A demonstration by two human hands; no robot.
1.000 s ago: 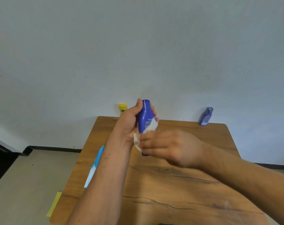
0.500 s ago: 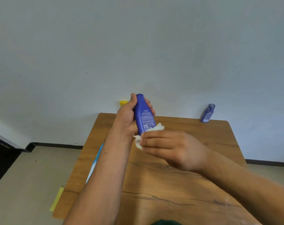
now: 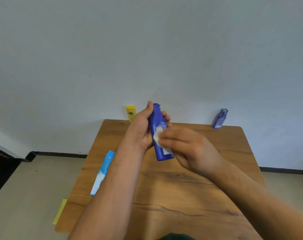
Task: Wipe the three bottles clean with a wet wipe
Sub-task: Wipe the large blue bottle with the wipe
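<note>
My left hand grips a tall dark blue bottle by its upper half and holds it almost upright above the wooden table. My right hand holds a white wet wipe against the bottle's labelled side; most of the wipe is hidden under my fingers. A yellow bottle stands at the table's far left corner, partly behind my left hand. A smaller blue bottle stands at the far right corner.
A light blue wet-wipe pack lies along the table's left edge, partly under my left forearm. A yellow paper strip lies on the floor by the near left corner. The white wall runs just behind the table.
The wipe in my right hand has slid along the blue bottle's side, and the bottle's lower end now shows below my fingers. My left hand keeps its grip.
</note>
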